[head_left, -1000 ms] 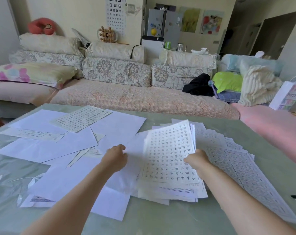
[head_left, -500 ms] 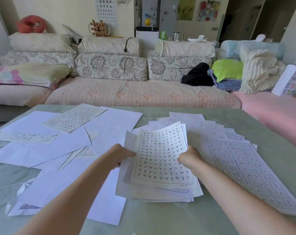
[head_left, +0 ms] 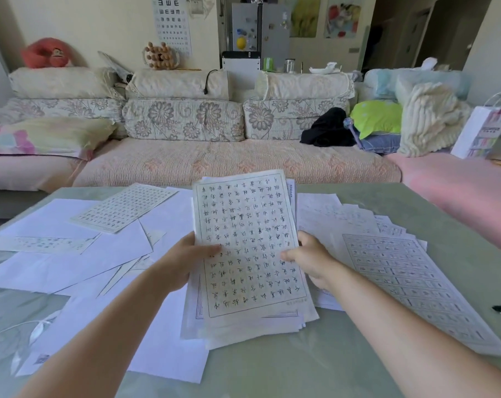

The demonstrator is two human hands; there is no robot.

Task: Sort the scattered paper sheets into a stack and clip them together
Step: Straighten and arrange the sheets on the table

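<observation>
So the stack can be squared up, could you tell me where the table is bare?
Bare table runs along the near edge below the stack, and at the far right beyond the fanned sheets. The left half is crowded with loose sheets.

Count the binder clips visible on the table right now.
1. A small black clip lies on the bare table near its right edge, just beyond the fanned printed sheets. More could lie hidden under any of the sheets.
</observation>
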